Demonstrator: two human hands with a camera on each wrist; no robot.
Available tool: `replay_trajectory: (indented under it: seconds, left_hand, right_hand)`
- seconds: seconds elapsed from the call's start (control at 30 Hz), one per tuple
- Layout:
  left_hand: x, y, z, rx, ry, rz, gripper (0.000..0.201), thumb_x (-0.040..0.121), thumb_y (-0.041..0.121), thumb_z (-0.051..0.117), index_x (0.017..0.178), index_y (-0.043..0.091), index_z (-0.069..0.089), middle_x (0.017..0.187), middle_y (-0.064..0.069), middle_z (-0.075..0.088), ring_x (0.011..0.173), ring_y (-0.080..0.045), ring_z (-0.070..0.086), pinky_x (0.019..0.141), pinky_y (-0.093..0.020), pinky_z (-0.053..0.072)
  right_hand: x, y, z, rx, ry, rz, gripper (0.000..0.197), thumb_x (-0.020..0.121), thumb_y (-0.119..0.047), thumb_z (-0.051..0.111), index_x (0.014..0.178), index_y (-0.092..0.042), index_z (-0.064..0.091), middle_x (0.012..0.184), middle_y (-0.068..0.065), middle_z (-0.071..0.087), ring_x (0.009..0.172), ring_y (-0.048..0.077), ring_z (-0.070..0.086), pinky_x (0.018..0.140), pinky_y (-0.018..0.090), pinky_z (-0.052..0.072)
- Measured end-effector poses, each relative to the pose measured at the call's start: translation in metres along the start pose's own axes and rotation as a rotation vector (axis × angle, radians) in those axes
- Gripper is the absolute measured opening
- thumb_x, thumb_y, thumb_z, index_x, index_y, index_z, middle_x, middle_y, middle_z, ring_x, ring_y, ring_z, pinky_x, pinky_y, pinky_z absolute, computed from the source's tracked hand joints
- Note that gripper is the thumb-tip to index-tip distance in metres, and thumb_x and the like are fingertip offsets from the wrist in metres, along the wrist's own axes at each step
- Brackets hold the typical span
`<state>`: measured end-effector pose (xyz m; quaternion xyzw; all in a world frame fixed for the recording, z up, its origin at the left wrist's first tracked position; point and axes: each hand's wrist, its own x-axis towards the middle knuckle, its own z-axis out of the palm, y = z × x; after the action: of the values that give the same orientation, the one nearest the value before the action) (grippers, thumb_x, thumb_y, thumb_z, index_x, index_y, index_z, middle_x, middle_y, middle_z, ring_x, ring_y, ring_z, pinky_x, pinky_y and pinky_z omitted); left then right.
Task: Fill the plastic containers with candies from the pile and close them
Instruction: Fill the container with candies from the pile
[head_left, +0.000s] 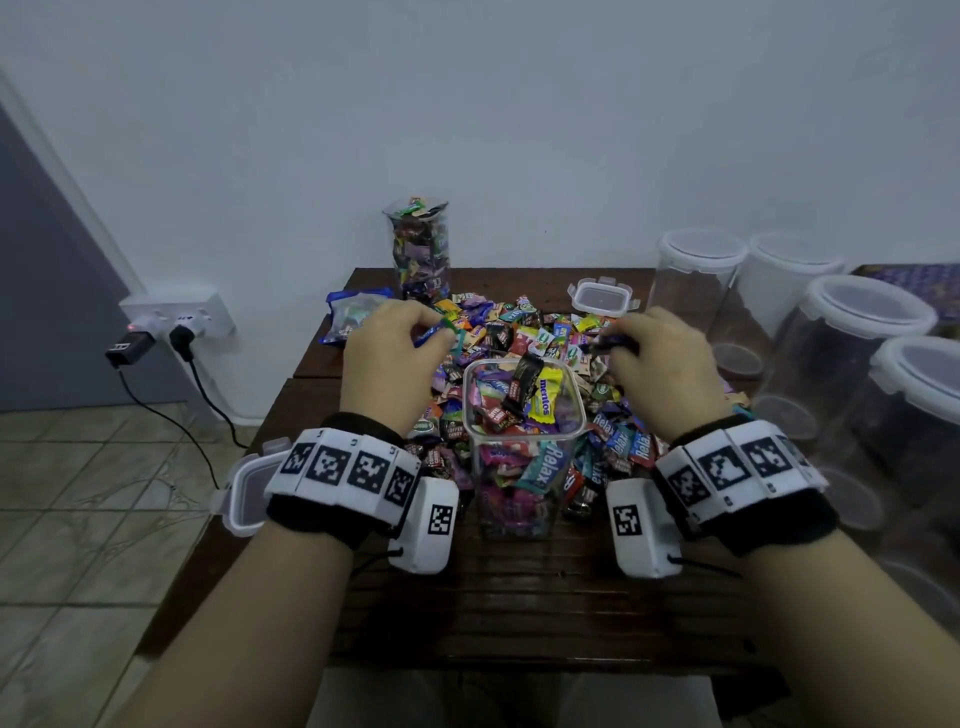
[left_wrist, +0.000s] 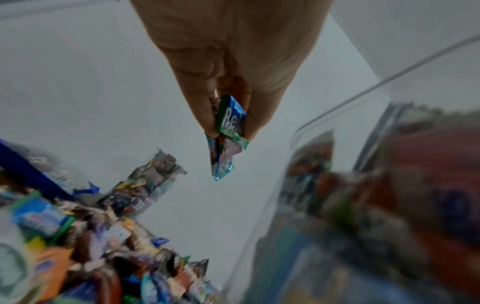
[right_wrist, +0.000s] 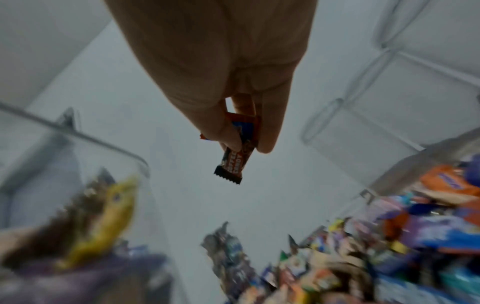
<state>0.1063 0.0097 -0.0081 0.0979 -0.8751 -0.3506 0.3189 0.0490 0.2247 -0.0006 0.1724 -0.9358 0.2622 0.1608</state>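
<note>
candies (head_left: 524, 332) lie heaped on the dark table (head_left: 519, 597), around an open, nearly full container (head_left: 522, 447) at the near middle. left hand (head_left: 387, 358) pinches blue-green wrapped sweets (left_wrist: 228, 131) above the pile's left side; right hand (head_left: 660, 364) pinches a brown wrapped bar (right_wrist: 236, 160) over its right. empty lidded tubs (head_left: 852, 332) stand right.

Both forearms reach forward, banded wrists level. Left hand (head_left: 387, 353) at 11 o'clock, fingers curled, pinching candy wrappers. Right hand (head_left: 662, 358) at 1 o'clock, thumb and fingertips pinching candy.
</note>
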Motion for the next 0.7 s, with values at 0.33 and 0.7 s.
replay_trajectory:
  seconds: [0.33, 0.7]
  left_hand:
    - [-0.013, 0.02, -0.02, -0.271, 0.0, -0.002, 0.023, 0.085, 0.018, 0.068, 0.073, 0.035, 0.057, 0.081, 0.008, 0.059, 0.078, -0.015, 0.056, 0.075, -0.033, 0.048]
    - [-0.015, 0.031, -0.025, -0.405, -0.017, 0.024, 0.02, 0.084, 0.017, 0.07, 0.078, 0.033, 0.061, 0.081, 0.002, 0.064, 0.081, -0.02, 0.06, 0.081, -0.046, 0.051]
  right_hand:
    - [-0.03, -0.036, -0.02, 0.48, 0.065, -0.212, 0.019, 0.085, -0.002, 0.06, 0.092, -0.015, 0.071, 0.087, -0.005, 0.058, 0.084, 0.007, 0.054, 0.076, 0.016, 0.041]
    - [-0.04, -0.041, -0.004, 0.539, -0.069, -0.247, 0.028, 0.082, -0.012, 0.057, 0.108, -0.014, 0.068, 0.098, -0.008, 0.06, 0.095, 0.003, 0.054, 0.086, 0.022, 0.044]
